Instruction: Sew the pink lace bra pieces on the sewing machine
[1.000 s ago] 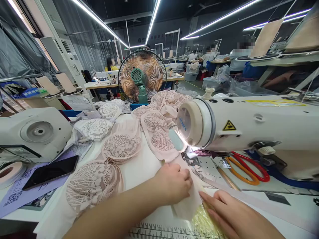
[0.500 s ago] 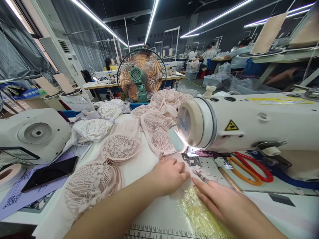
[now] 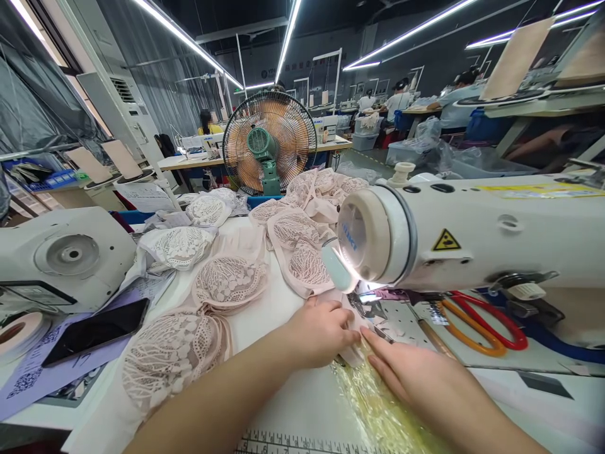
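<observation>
My left hand is closed on a pale pink lace bra in front of the sewing machine, its fingers curled over the fabric. A small flap of that fabric shows below the fingertips. Close to these fingertips lie those of my right hand, its fingers stretched out flat along the fabric edge, thumb hidden. The presser foot area is just beyond both hands and partly covered by the machine head. Crinkled, see-through yellow film lies on the table beneath my right hand.
Stacked lace bra cups lie to the left, near a black phone and a tape roll. Orange-handled and red-handled scissors rest under the machine arm. A fan stands behind the bras. A printed ruler runs along the front.
The fabric between my hands has shifted, baring more yellow film at its left side. Both hands stay nearly in place; the machine appears slightly further right in view.
</observation>
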Motion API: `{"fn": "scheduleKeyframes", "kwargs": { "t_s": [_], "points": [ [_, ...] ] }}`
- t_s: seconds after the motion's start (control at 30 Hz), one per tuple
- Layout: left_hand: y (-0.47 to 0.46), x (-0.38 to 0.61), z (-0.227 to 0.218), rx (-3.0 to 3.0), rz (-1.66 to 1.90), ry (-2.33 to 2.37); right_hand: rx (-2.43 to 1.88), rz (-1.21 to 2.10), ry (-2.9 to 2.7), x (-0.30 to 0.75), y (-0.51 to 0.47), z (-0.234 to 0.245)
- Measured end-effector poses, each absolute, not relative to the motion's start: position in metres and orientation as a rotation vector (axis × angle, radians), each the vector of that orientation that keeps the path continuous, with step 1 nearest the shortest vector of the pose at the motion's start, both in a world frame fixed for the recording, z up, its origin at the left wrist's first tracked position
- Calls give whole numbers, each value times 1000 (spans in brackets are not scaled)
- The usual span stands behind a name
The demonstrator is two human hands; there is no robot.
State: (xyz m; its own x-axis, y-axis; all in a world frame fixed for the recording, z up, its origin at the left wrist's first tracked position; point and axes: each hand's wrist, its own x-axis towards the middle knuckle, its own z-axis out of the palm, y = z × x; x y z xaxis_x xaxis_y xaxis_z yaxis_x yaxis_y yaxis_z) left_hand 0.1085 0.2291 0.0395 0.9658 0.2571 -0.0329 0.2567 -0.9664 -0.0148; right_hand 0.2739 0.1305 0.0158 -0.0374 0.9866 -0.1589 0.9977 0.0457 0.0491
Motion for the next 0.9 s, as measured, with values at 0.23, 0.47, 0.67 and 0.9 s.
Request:
{"fn": "scheduleKeyframes", "kwargs": {
  "t_s": [0.23, 0.47, 0.67, 0.9],
  "points": [
    [226, 110, 41, -3128, -17, -476, 2099, -44, 2120, 271, 131, 13],
    [227, 111, 32, -3088, -74, -607, 2148, -66, 2020, 259, 141, 22],
    [224, 113, 29, -3021, -26, -774, 2146, -72, 2020, 258, 139, 20],
    [231, 115, 25, -2900, -13, -1020, 2203, -64, 2078, 257, 132, 9]
  ]
}}
